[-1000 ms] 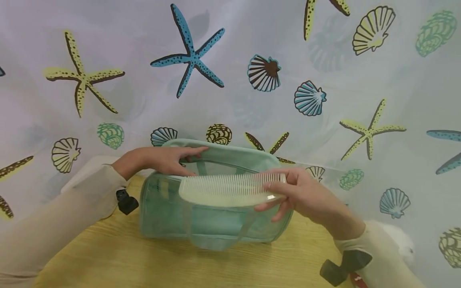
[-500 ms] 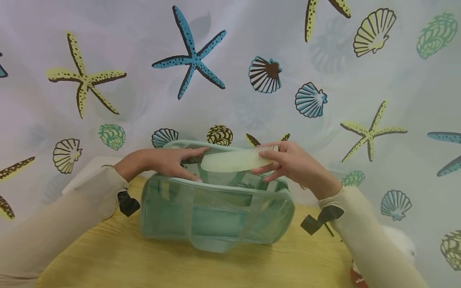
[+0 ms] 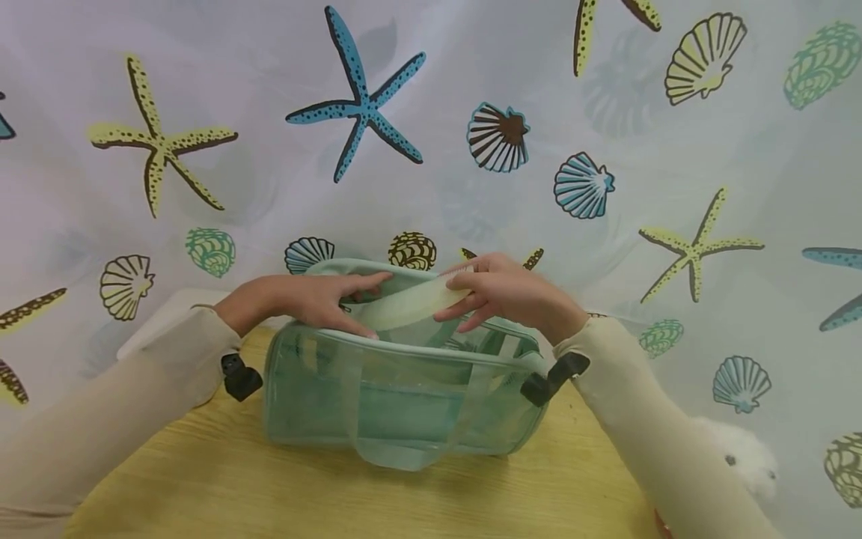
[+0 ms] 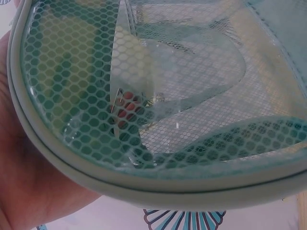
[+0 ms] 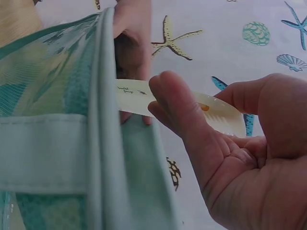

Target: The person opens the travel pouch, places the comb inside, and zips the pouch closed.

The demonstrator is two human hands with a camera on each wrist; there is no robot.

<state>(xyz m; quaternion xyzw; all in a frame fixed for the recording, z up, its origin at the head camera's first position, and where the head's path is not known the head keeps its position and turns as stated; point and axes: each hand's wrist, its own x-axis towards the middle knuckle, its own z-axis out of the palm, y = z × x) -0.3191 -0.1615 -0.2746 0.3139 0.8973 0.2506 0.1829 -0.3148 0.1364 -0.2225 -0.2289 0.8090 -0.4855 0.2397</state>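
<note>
A white cloth (image 3: pixel 256 45) printed with starfish and shells forms the backdrop. The yellow worktop (image 3: pixel 269 486) extends in front of the bag (image 3: pixel 411 412) and curves away at its left edge. The translucent green bag stands with its mouth parted; the front rim (image 3: pixel 431 349) sits lower in the head view than the back rim (image 3: pixel 357 263). The mouth continues rightward past the comb, beneath the right hand.

Left hand (image 3: pixel 323 299): thumb and forefinger straight and spread across the mouth's left part. Right hand (image 3: pixel 501 292): pinches the comb's right end above the mouth.

The pale comb (image 3: pixel 407 305) slants down leftward, its far end within the mouth near the left thumb. Dark script (image 5: pixel 127 89) on the comb is too small to read reliably.
</note>
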